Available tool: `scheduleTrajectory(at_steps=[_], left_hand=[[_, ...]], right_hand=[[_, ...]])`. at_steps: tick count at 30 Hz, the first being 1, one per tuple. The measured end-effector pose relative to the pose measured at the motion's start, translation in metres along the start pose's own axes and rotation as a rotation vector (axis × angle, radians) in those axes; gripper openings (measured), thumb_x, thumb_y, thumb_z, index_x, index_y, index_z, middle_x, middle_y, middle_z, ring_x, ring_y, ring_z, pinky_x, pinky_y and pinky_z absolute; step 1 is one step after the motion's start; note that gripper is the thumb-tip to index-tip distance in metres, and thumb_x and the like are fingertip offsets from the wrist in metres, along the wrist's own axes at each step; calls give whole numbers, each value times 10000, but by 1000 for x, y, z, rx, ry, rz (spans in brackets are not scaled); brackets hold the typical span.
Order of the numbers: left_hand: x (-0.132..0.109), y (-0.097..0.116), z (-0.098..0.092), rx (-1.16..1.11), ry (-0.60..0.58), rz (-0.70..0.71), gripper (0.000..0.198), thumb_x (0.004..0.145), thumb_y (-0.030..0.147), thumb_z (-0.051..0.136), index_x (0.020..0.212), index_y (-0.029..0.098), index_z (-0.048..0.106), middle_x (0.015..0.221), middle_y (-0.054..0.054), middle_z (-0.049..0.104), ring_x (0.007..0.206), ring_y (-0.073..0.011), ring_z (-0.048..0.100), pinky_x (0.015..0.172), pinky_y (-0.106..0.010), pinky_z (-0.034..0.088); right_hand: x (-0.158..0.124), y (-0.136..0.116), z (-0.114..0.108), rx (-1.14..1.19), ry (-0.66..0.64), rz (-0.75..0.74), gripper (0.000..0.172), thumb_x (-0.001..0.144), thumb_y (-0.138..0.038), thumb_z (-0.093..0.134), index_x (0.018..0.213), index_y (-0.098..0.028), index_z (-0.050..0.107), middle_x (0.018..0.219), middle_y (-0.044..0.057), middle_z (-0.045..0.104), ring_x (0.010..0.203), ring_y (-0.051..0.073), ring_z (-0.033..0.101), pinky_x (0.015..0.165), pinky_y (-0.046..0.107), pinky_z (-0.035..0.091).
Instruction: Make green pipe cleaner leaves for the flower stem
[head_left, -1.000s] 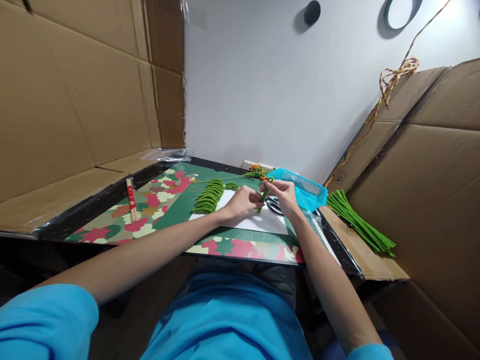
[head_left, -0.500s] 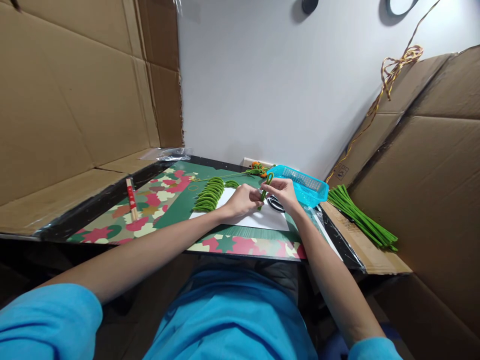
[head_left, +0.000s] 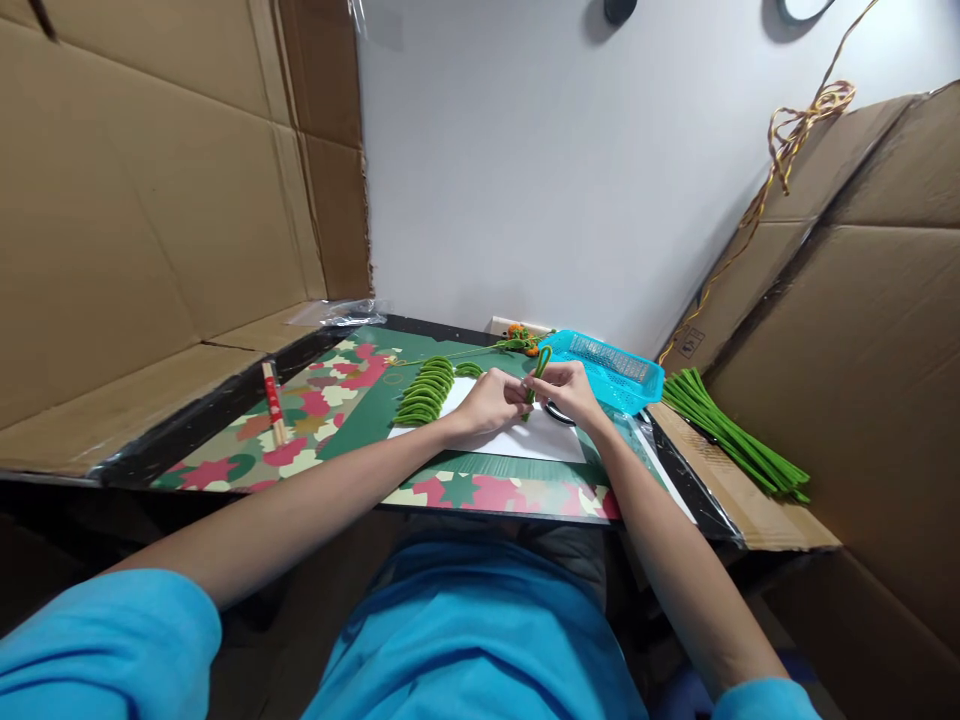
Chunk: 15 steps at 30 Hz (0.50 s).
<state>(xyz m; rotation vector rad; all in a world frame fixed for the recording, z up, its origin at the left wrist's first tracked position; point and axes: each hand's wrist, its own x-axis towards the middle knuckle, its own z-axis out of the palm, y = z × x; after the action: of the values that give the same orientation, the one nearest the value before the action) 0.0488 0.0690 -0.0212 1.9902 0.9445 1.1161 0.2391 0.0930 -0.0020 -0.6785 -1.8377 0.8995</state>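
Note:
Both my hands meet over a white sheet (head_left: 517, 440) on the table. My left hand (head_left: 491, 400) and my right hand (head_left: 568, 390) pinch a green pipe cleaner (head_left: 538, 365) between them; it is folded into a narrow loop that sticks up above my fingers. Just left of my left hand lies a row of several bent green pipe cleaner pieces (head_left: 424, 390).
A turquoise plastic basket (head_left: 611, 368) sits beyond my right hand. A bundle of straight green pipe cleaners (head_left: 731, 435) lies on cardboard at the right. Wrapped chopsticks (head_left: 273, 402) rest on the patterned mat (head_left: 315, 410). Cardboard walls stand left and right. An orange and green piece (head_left: 519, 340) lies near the wall.
My hands have stayed together over the white sheet, and the looped end of the pipe cleaner now stands a little higher above my fingers. The camera view has shifted slightly.

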Motion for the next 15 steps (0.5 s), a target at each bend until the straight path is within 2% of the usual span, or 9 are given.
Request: scheduleTrajectory(at_steps=[6, 15], left_hand=[[-1, -4, 4, -49, -4, -6, 183, 748, 218, 756, 875, 107, 827, 805, -93, 809, 739, -234, 761, 660, -288, 570], [-1, -4, 7, -89, 2, 5, 164, 757, 223, 771, 861, 108, 820, 813, -92, 806, 752, -228, 762, 702, -299, 582]], right_hand=[[0, 1, -1, 15, -10, 20, 362, 771, -514, 842, 706, -166, 766, 581, 10, 664, 487, 149, 609, 483, 255, 483], [0, -1, -2, 53, 5, 43, 381, 740, -534, 858, 708, -164, 774, 561, 7, 667, 486, 169, 637, 510, 283, 538]])
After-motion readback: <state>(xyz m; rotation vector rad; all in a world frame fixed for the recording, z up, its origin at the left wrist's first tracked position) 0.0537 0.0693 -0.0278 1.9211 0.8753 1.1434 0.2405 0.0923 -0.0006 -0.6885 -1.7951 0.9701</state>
